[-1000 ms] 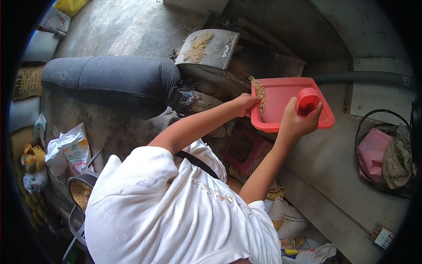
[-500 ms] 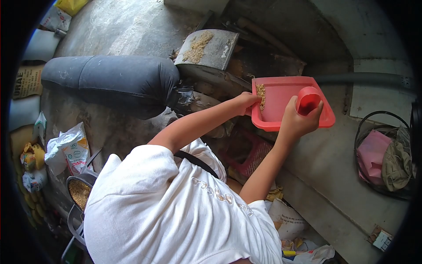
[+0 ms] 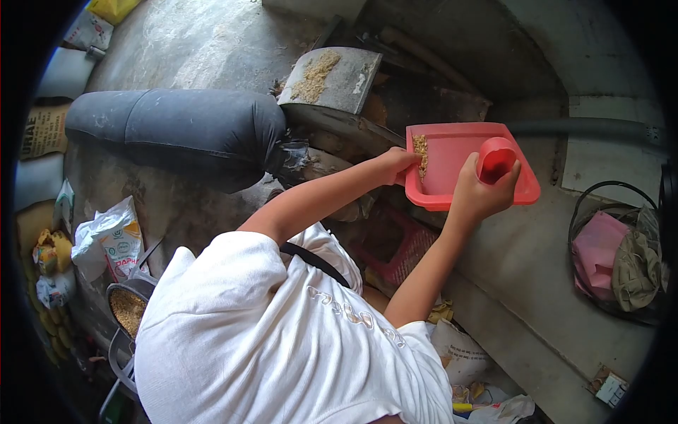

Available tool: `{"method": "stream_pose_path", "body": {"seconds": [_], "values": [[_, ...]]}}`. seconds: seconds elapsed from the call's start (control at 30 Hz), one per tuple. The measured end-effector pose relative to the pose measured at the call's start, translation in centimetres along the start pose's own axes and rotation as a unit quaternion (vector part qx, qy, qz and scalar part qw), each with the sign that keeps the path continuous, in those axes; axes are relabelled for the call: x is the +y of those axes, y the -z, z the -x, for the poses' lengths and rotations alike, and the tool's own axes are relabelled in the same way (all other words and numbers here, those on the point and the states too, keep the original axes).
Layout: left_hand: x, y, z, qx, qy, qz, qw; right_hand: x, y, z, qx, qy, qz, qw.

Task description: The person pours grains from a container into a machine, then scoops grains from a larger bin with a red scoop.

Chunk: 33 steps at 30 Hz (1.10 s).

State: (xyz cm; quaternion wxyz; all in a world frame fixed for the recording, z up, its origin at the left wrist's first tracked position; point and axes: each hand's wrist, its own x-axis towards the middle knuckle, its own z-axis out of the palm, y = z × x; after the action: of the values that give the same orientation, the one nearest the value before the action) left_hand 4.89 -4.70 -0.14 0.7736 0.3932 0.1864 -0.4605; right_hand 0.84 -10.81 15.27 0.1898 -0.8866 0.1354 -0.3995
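A red plastic dustpan is held out in front of me, tilted, with a narrow strip of pale grain along its left end. My right hand wraps round the dustpan's hollow upright handle. At the lower left corner, my left hand is closed on the rim beside the grain. Its fingertips lie partly out of sight, inside or behind the edge.
A long dark stuffed sack lies at left, near a curved grey piece topped with spilled grain. A grain-filled container stands lower left. Below the dustpan is a red plastic stool. A black-rimmed basket holds cloths at right.
Almost nothing differs. The dustpan and both hands have shifted very slightly to the right in view, with the same grip.
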Motion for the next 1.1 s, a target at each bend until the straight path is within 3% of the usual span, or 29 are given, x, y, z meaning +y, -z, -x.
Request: {"method": "stream_pose_path", "body": {"seconds": [0.77,0.83,1.1], "values": [[-0.2,0.0,0.1,0.008,0.005,0.013,1.0,-0.2,-0.2,-0.2,-0.016,0.002,0.04,0.999],[-0.3,0.0,0.1,0.005,0.004,0.013,1.0,-0.3,-0.4,-0.3,0.03,0.056,0.012,0.998],[0.0,-0.1,0.7,0.006,0.004,0.0,1.0,-0.5,-0.3,-0.2,0.03,0.056,0.008,0.998]]}}
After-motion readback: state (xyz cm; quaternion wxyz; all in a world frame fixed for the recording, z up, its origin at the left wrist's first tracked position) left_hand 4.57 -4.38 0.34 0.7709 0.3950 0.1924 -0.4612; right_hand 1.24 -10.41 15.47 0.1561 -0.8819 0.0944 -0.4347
